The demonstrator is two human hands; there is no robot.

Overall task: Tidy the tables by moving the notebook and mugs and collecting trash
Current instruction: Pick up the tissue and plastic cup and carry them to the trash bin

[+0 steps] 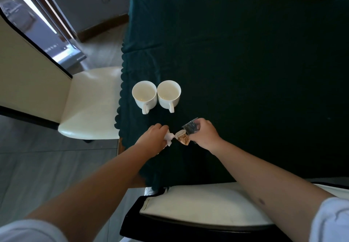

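Left hand (154,138): fingers closed around a crumpled white paper scrap (168,139), so it cannot fall.
Right hand (203,134): fingers pinch a clear crinkly plastic wrapper (190,128) and a small brown snack packet (183,138), gathering trash together.
Two white round mugs (156,95): side by side near the left edge of the dark green cloth-covered counter (245,62), handles facing the person, easy to grab.
Notebook: not in view.

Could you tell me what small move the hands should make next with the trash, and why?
Probably pass the tissue from the left hand into the right hand, which already grips a clear wrapper and a tan wrapper. The hands nearly touch, and that would free the left hand for the two mugs beyond it.
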